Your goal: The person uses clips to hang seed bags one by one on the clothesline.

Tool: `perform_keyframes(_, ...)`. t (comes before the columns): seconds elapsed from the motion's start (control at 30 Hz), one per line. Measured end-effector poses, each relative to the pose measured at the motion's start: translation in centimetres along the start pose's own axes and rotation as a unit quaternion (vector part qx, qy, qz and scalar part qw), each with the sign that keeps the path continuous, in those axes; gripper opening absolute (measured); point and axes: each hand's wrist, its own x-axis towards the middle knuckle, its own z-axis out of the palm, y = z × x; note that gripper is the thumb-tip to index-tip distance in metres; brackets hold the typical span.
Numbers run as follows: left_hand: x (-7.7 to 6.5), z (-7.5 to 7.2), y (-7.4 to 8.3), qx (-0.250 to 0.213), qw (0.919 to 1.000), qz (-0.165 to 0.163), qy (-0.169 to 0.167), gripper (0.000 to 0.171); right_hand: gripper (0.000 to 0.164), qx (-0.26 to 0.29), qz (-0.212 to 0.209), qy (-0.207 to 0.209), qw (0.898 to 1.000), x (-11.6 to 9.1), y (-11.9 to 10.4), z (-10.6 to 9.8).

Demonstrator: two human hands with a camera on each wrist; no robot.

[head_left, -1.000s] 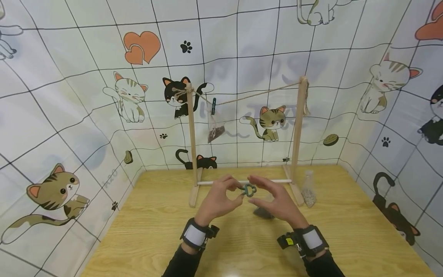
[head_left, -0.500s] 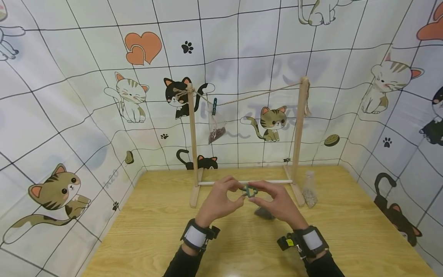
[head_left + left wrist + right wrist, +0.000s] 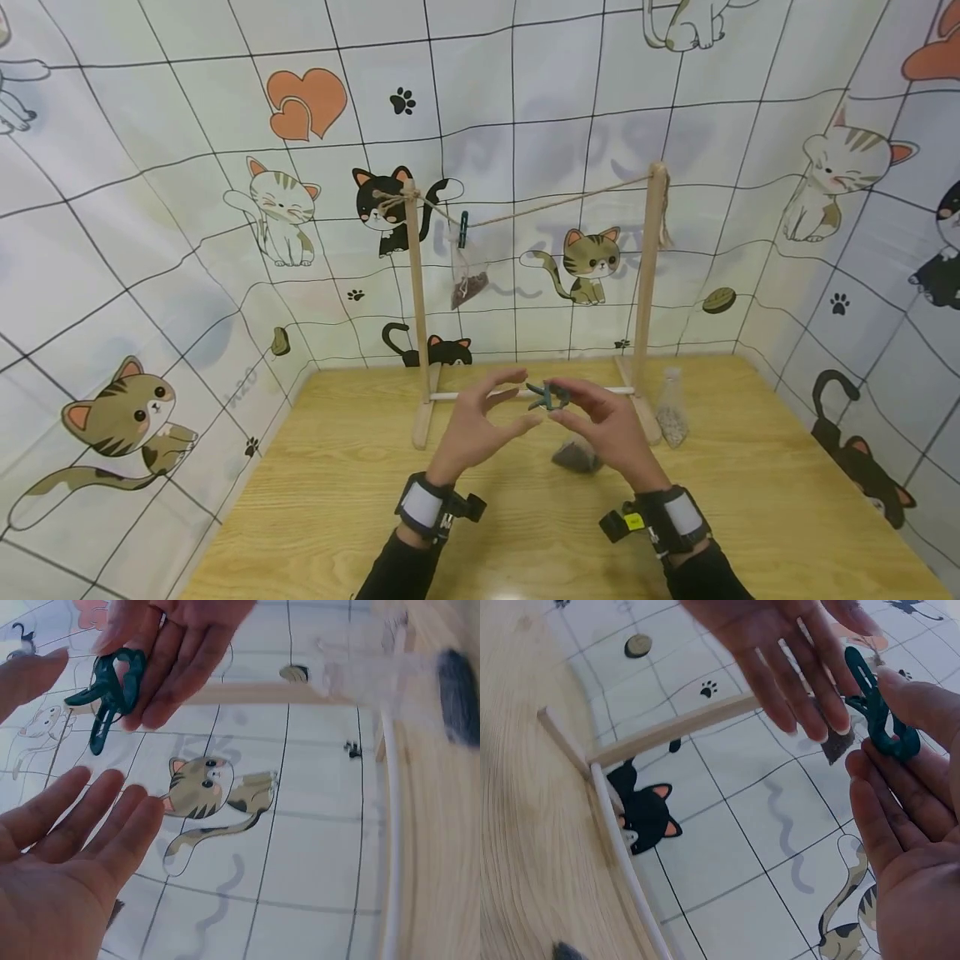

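Observation:
A dark green plastic clothespin (image 3: 553, 397) is pinched between the thumb and fingers of my right hand (image 3: 611, 425), above the table. The right wrist view shows the thumb on one side of the clothespin (image 3: 889, 724). My left hand (image 3: 472, 429) is beside it, fingers spread and thumb apart, holding nothing. In the left wrist view the left fingers (image 3: 112, 817) lie straight just below the clothespin's legs. Under my right hand, a small bag of dark material (image 3: 576, 456) lies on the table, partly covered by that hand.
Behind the hands stands a wooden frame (image 3: 647, 292) with twine (image 3: 562, 202) between its posts. Another green clothespin (image 3: 463, 229) holds a clear bag of brown bits (image 3: 468, 285) on the twine. A clear bag of pale pellets (image 3: 671, 417) stands at right on the table (image 3: 315, 492).
My left hand has let go of the clothespin and opened its fingers. The right hand has taken it and moved slightly up and right, uncovering more of the dark bag.

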Motion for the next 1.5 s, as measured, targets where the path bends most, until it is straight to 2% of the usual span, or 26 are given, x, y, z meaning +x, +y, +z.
perform_keyframes(0.13, 0.0, 0.5, -0.2, -0.093, 0.9954, -0.022, 0.007, 0.062, 0.048, 0.03, 0.029, 0.027, 0.999, -0.1, -0.3, 0.1)
perform_keyframes(0.23, 0.1, 1.0, -0.5, -0.154, 0.9878, -0.015, 0.014, 0.062, 0.048, 0.058, 0.043, 0.039, 0.997, -0.2, -0.3, 0.4)
perform_keyframes(0.33, 0.1, 1.5, -0.6, -0.195, 0.9805, -0.001, 0.022, 0.06, 0.048, 0.088, 0.05, 0.045, 0.994, -0.1, -0.2, 0.7)
perform_keyframes(0.43, 0.1, 1.9, -0.6, -0.217, 0.9757, 0.001, 0.031, 0.058, 0.048, 0.098, 0.056, 0.054, 0.992, 0.0, -0.3, 1.1)
perform_keyframes(0.73, 0.1, 2.2, -0.3, -0.233, 0.9695, -0.035, 0.069, 0.055, 0.047, 0.125, 0.073, 0.067, 0.987, -0.1, -0.3, 1.8)
perform_keyframes(1.0, 0.1, 2.3, -0.4, -0.238, 0.9666, -0.031, 0.09, 0.047, 0.048, 0.124, 0.091, 0.067, 0.986, -0.2, -0.3, 2.2)
perform_keyframes(1.27, -0.1, 2.1, -0.1, -0.22, 0.969, -0.051, 0.099, 0.044, 0.049, 0.104, 0.084, 0.049, 0.99, -0.4, -0.2, 2.1)
perform_keyframes(1.5, -0.1, 1.9, -0.2, -0.197, 0.9728, -0.05, 0.11, 0.039, 0.051, 0.099, 0.064, 0.02, 0.993, -0.5, -0.1, 2.0)
